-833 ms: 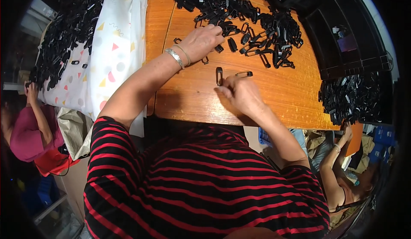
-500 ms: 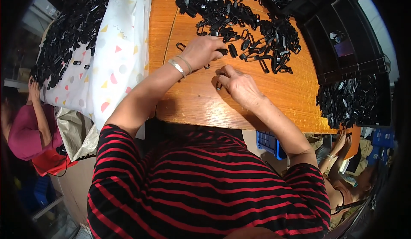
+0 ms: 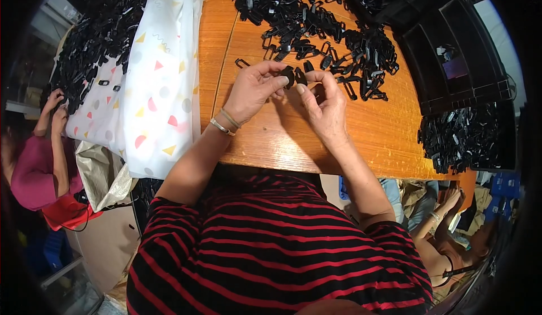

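Observation:
Above the wooden table [image 3: 265, 140], my two hands are close together. My left hand [image 3: 255, 92] pinches a small black oval plastic piece [image 3: 288, 76] between thumb and fingers. My right hand [image 3: 326, 107] grips a black slotted plastic piece [image 3: 301, 77] right beside it; whether the two pieces touch I cannot tell. Just beyond the fingers lies another dark piece [image 3: 308, 66]. A black rectangular loop [image 3: 242, 63] rests alone on the wood, left of the hands. Fingers partly cover both held pieces.
A heap of similar black parts [image 3: 361, 55] spreads over the table's far side. At right, a black bin [image 3: 460, 131] holds more. White patterned cloth [image 3: 161, 83] lies along the left, with another pile [image 3: 99, 38] beyond. Two other people work at left and right.
My hands have come together and lifted off the tabletop, each now holding a black piece up between the fingers. Before, they were apart, low over the table.

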Motion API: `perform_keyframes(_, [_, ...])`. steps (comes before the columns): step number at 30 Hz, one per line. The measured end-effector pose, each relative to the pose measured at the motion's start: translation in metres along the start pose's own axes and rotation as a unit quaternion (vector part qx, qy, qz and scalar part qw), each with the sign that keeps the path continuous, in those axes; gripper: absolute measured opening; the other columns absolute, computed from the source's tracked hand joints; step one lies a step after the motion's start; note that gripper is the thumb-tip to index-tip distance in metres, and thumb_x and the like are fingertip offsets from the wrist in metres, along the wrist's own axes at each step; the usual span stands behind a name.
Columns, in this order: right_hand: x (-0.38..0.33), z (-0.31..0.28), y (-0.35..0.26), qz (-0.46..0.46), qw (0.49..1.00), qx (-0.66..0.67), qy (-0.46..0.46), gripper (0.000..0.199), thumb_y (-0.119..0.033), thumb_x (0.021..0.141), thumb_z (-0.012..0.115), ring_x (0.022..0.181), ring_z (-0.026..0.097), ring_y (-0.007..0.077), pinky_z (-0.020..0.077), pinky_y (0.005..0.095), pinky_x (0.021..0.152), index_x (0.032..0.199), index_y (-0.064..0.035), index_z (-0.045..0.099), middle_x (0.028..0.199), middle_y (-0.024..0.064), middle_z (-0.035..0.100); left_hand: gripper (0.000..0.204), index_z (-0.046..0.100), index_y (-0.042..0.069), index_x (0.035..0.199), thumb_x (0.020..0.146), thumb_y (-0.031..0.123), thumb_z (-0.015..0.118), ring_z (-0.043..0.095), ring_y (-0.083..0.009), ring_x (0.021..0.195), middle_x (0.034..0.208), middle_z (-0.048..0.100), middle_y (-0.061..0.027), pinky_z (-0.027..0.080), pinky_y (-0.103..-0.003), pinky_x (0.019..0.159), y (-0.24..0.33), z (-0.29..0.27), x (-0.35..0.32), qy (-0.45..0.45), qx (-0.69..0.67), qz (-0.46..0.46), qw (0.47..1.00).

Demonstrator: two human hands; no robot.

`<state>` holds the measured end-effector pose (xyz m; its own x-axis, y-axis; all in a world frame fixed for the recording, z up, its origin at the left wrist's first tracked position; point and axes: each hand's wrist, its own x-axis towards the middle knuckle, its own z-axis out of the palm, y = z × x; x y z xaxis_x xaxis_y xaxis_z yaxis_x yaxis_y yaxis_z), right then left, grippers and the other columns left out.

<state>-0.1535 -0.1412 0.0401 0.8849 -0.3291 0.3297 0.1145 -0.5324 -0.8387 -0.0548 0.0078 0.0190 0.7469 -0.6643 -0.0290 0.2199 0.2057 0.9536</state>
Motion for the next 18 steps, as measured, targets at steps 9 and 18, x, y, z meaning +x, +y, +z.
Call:
perform_keyframes(9, [-0.001, 0.009, 0.006, -0.042, 0.999, -0.018, -0.011, 0.020, -0.004, 0.084, 0.070, 0.065, 0.051, 0.0036, 0.0428, 0.0187, 0.056, 0.101, -0.0013, 0.060, 0.088, 0.0000, 0.057, 0.026, 0.059, -0.001, 0.116, 0.091, 0.005, 0.062, 0.060, -0.0068, 0.070, 0.093, 0.065, -0.0044, 0.051, -0.020, 0.061, -0.004, -0.001, -0.009, -0.006, -0.051, 0.018, 0.999])
perform_keyframes(18, [-0.005, 0.011, 0.009, -0.032, 0.999, 0.000, 0.000, 0.018, -0.002, 0.082, 0.071, 0.064, 0.053, 0.0042, 0.0438, 0.0187, 0.056, 0.097, -0.0014, 0.060, 0.087, 0.0012, 0.057, 0.025, 0.060, -0.001, 0.116, 0.092, 0.007, 0.061, 0.057, -0.0050, 0.071, 0.090, 0.064, -0.0021, 0.048, -0.018, 0.064, -0.009, 0.006, -0.012, -0.001, -0.048, 0.048, 0.998])
